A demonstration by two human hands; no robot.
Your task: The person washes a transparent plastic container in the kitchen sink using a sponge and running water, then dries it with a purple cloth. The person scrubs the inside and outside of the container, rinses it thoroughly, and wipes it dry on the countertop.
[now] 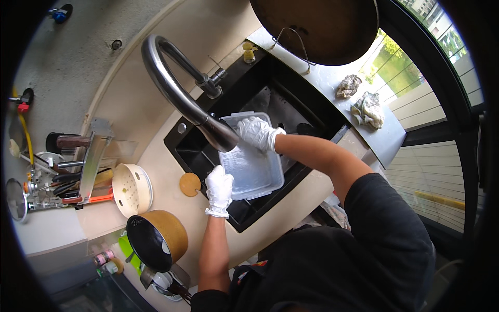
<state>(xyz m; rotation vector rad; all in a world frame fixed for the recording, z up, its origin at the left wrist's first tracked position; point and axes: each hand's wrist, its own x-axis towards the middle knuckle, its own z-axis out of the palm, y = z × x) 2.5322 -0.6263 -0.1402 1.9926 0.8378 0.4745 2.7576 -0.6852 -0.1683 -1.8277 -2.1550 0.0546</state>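
A translucent rectangular plastic container (251, 171) is tilted over the black sink (269, 91), wet and shiny inside. My left hand (219, 189), in a white glove, grips its left rim with the fingers curled. My right hand (258, 134), gloved too, reaches into the far end of the container. Its fingers are bent against the plastic, and whether anything lies under them is hidden. Above the container's left side hangs the spout of a brushed metal faucet (218, 134), close to my right hand. No stream of water is plainly visible.
A yellow-topped pump bottle (248, 54) stands behind the sink. Two crumpled rags (367, 110) lie on the right ledge near a large round pan (315, 27). At left are a round wooden piece (190, 184), a brown pot (165, 238), a perforated steamer basket (130, 191) and a knife rack (93, 160).
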